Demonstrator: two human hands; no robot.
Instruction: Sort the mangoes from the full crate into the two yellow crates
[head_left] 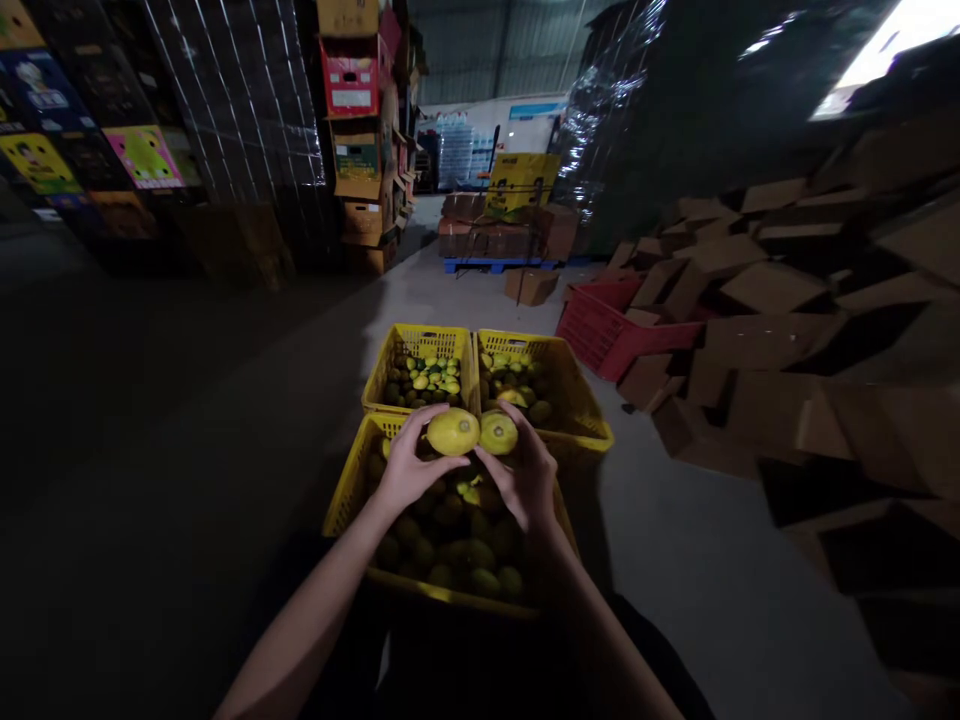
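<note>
My left hand (414, 458) grips a yellow lemon (453, 432) between thumb and fingers. Beside it, a greener lemon (498, 433) is held in my right hand (529, 468). Both fruits are side by side, touching or nearly so, with their ends turned toward me. They are raised over the nearest yellow crate (346, 490), where many green and yellow fruits lie in shadow. Behind my hands stand a far left yellow crate (379, 365) with small yellow and green fruits and a far right yellow crate (574, 395) partly filled with similar ones.
To the right, a red crate (600, 330) leans into a large heap of cardboard boxes (780, 350). Ahead, a blue pallet (495, 265) carries brown cartons and a yellow box (523, 180). Stacked cartons (360, 150) and wrapped stacks (240, 110) rise at the left.
</note>
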